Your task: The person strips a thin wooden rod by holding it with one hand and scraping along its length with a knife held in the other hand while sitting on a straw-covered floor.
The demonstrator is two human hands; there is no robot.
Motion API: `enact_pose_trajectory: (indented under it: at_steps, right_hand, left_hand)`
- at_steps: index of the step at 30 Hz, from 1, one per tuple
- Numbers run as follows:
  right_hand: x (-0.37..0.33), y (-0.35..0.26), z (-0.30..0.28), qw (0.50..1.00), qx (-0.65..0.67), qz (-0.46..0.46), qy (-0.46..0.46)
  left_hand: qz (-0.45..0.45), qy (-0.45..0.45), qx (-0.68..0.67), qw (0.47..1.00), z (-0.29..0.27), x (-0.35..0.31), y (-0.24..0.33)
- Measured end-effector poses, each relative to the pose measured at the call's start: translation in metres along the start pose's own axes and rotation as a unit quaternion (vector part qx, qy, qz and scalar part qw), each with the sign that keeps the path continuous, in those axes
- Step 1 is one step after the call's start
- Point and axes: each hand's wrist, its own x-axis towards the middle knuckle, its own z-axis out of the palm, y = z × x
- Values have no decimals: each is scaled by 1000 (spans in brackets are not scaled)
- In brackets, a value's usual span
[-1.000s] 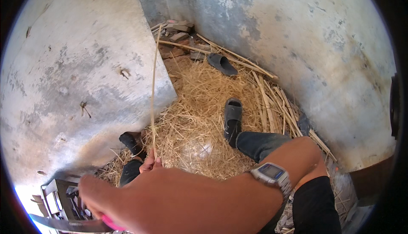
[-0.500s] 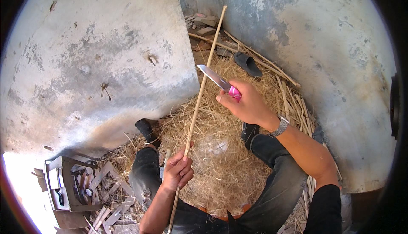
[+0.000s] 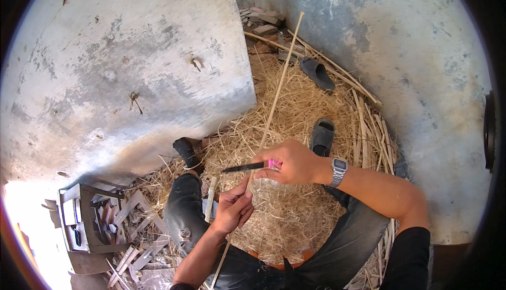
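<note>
A long, pale bamboo strip slants from between my legs up toward the far wall corner. My left hand is closed around its lower part, thumb along it. Just above, my right hand grips a knife by its pink handle. The dark-looking blade points left and lies across the strip, close above the left hand's fingers. Whether its edge bites into the strip cannot be made out. My right fist hides part of the strip and most of the handle.
Straw-like shavings cover the ground between my legs. Long strips lie along the right wall, near a loose dark slipper. A wooden frame with scrap pieces stands at lower left. A pale wall juts in from the left.
My right hand has brought the knife down along the strip, from well above to just over my left hand. The strip's far end has shifted right.
</note>
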Motion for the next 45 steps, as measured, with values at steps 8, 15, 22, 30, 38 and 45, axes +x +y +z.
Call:
enact_pose_trajectory:
  at_steps: [8,15,22,30,38,45]
  right_hand:
    - [-5,-18,10,998,41,10,-36]
    - [-7,-30,-4,966,191,43,-171]
    - [-20,-25,-42,965,109,77,-226]
    - [-18,9,-64,971,66,149,173]
    - [-12,23,-70,950,-122,132,256]
    - [-27,-19,-9,992,-54,101,59]
  left_hand:
    - [32,6,26,999,-7,0,3]
    - [50,32,38,998,-13,1,13]
    - [21,20,-104,994,-27,-7,27]
    - [-51,-83,-180,979,-7,-13,22]
    - [-60,-121,-123,983,3,-17,11]
    - [-40,-91,-108,989,-2,-18,10]
